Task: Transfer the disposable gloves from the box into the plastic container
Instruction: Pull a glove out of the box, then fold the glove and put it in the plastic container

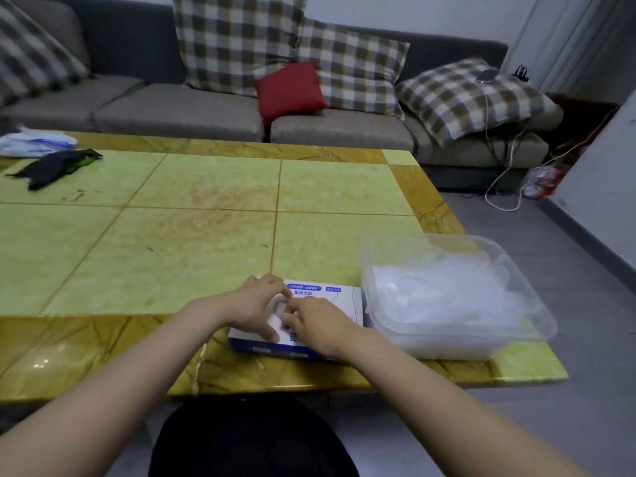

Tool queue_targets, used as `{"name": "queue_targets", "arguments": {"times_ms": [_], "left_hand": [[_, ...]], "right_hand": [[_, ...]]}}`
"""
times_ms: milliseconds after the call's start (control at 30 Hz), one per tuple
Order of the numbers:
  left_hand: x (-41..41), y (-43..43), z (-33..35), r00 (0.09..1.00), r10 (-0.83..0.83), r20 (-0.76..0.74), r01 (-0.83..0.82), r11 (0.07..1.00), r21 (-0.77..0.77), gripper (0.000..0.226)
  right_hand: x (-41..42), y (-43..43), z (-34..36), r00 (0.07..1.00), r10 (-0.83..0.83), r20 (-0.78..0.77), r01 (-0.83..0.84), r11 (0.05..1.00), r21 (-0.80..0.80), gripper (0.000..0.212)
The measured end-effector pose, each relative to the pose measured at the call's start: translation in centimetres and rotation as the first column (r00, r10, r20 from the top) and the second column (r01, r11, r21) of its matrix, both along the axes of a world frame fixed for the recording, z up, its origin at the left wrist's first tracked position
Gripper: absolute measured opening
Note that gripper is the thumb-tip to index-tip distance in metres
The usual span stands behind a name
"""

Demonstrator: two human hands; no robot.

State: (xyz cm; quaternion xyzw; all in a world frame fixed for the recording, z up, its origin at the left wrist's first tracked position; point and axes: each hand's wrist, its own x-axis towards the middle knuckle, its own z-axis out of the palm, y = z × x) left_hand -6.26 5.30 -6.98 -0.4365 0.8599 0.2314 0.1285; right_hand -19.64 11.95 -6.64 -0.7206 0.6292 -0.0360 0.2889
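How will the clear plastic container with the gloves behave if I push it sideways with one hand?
Probably light: the plastic container has thin clear walls and holds only a fluffy heap of film gloves. It would likely slide easily on the glossy table. It stands near the table's right edge, so a push rightward might send it off.

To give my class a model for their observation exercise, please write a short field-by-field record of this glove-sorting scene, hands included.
box: on table's near edge, beside container
container: clear, open-topped, holds heaped gloves
left hand: holds box top
right hand: fingertips at box opening; pinch unclear
table: green-yellow tiles
far left: black item, plastic bag
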Motion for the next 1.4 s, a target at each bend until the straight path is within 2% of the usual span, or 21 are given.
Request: {"name": "queue_targets", "arguments": {"times_ms": [167,367,467,567,667,733,867,933,1000,1200,1300,1400], "left_hand": [[0.2,0.0,-0.4,0.999,-0.006,-0.036,0.006,1.000,-0.010,0.076],[0.2,0.2,-0.3,0.998,-0.003,-0.058,0.003,1.000,0.008,0.075],[0.3,0.2,-0.2,0.996,0.008,-0.084,-0.006,1.000,0.024,0.075],[0.4,0.3,-0.3,0.996,0.018,-0.091,-0.015,0.999,0.030,0.076],[0.3,0.3,-0.2,0.996,0.024,-0.087,-0.021,0.999,0.032,0.077],[0.2,0.3,-0.1,0.996,0.025,-0.082,-0.023,0.999,0.029,0.077],[0.1,0.5,0.1,0.996,0.026,-0.083,-0.024,0.999,0.030,0.076],[0.1,0.8,0.0,0.996,0.023,-0.085,-0.021,1.000,0.022,0.075],[0.1,1.1,-0.1,0.996,0.020,-0.086,-0.019,1.000,0.011,0.074],[0.1,1.4,-0.1,0.997,0.022,-0.077,-0.021,1.000,0.008,0.074],[0.1,1.3,0.0,0.997,0.025,-0.072,-0.024,1.000,0.016,0.077],[0.0,1.3,0.0,0.998,0.027,-0.049,-0.026,0.999,0.026,0.081]], "right_hand": [[0.2,-0.5,-0.5,0.998,0.028,-0.052,-0.019,0.988,0.156,0.036],[0.7,-1.4,0.3,0.986,0.078,-0.146,-0.051,0.983,0.178,0.040],[0.8,-1.5,-0.2,0.992,0.016,-0.127,0.001,0.991,0.133,0.041],[0.3,-1.4,-1.0,0.992,-0.077,-0.099,0.077,0.997,-0.012,0.031],[-0.3,-1.6,-0.9,0.972,-0.233,0.001,0.231,0.965,-0.120,0.039],[-0.5,-2.0,-0.8,0.962,-0.272,0.025,0.273,0.952,-0.136,0.039],[-0.3,-1.7,-1.0,0.965,-0.214,-0.153,0.203,0.975,-0.087,0.020],[0.2,-1.3,-1.1,0.950,-0.155,-0.272,0.138,0.987,-0.083,0.018],[0.6,-1.3,-1.0,0.940,-0.124,-0.317,0.103,0.991,-0.082,0.016],[1.4,-2.3,-0.4,0.966,-0.084,-0.244,0.077,0.996,-0.037,0.020],[1.1,-1.8,-0.6,0.965,-0.080,-0.251,0.055,0.993,-0.107,0.022],[0.0,-1.3,-0.1,0.958,-0.161,-0.236,0.110,0.970,-0.216,0.023]]}}
